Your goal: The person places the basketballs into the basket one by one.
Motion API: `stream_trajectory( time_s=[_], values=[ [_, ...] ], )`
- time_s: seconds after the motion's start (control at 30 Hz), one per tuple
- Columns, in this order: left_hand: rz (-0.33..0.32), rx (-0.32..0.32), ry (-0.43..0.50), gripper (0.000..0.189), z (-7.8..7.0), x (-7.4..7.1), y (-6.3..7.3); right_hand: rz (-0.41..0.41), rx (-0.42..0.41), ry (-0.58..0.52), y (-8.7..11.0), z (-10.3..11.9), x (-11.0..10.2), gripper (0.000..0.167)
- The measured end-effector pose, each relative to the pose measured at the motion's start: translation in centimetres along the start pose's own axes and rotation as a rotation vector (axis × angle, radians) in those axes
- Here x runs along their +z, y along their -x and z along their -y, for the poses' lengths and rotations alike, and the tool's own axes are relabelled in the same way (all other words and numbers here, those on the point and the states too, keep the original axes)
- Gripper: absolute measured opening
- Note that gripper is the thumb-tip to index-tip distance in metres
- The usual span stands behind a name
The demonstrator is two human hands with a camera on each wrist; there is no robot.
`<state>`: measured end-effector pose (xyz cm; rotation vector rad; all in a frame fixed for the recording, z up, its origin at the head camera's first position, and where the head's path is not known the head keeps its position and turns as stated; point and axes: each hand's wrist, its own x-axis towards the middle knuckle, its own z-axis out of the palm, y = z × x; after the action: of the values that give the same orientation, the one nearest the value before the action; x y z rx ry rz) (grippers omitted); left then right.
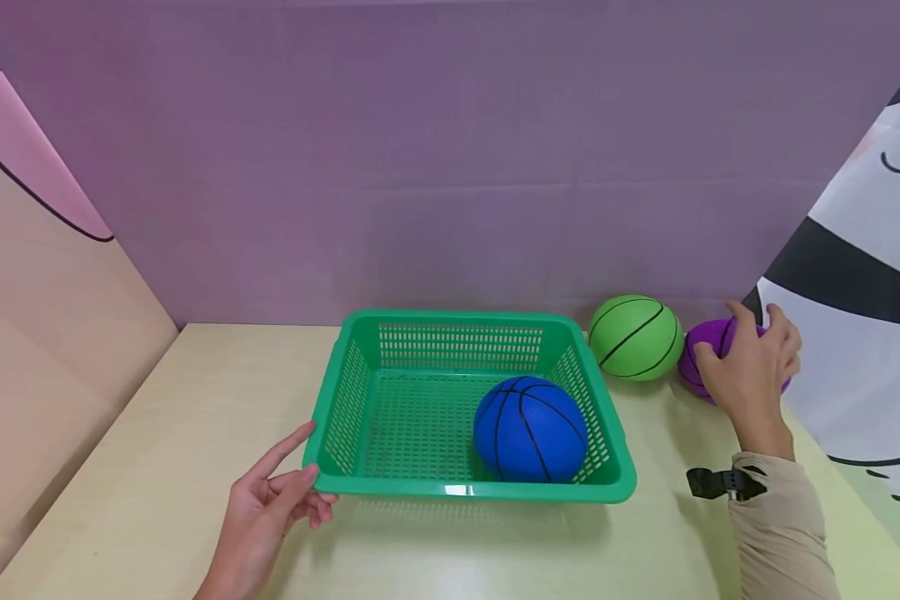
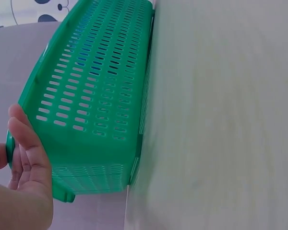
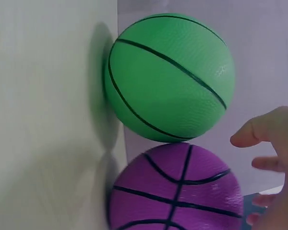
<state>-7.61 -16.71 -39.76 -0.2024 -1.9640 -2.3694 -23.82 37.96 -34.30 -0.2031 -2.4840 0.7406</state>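
A green plastic basket point(image 1: 450, 317) with slotted walls stands on the table, and a blue mini basketball point(image 1: 531, 429) lies in its right part. My left hand point(image 1: 258, 512) holds the rim at the basket's front left corner; in the left wrist view the thumb and fingers point(image 2: 32, 148) lie on either side of that rim. Over at the right, my right hand point(image 1: 753, 375) hovers by a purple basketball point(image 1: 708, 335) with fingers spread. The right wrist view shows a gap between those fingers point(image 3: 247, 135) and the purple ball. A green basketball point(image 1: 636, 337) touches the purple one.
Behind the basket and the balls rises a purple backdrop point(image 1: 450, 167). Cartoon-printed panels flank the pale wooden table point(image 1: 195, 433) on the left and right. A black strap point(image 1: 720, 483) is worn over the right sleeve.
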Motion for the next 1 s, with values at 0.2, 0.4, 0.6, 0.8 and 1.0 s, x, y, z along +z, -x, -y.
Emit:
stream_trajectory(
  time_s=[0.2, 0.4, 0.6, 0.8, 1.0],
  values=[
    [0.000, 0.012, -0.004, 0.050, 0.1, 0.2, 0.2, 0.036, 0.094, 0.015, -0.3, -1.4, 0.7, 0.074],
    [0.008, 0.029, -0.012, 0.050, 0.2, 0.0, 0.1, 0.082, 0.139, 0.042, -0.2, -2.7, 0.9, 0.090],
    [0.014, 0.029, -0.015, 0.050, 0.1, -0.1, -0.1, 0.060, 0.207, 0.038, 0.0, -4.0, 1.5, 0.103],
    [0.014, 0.027, -0.015, 0.051, 0.1, -0.1, -0.1, 0.016, 0.213, 0.055, 0.2, -4.2, 1.9, 0.106],
    [0.001, 0.015, -0.027, 0.050, 0.0, 0.0, -0.1, 0.017, 0.224, 0.076, 0.1, -4.2, 1.6, 0.108]
  ],
)
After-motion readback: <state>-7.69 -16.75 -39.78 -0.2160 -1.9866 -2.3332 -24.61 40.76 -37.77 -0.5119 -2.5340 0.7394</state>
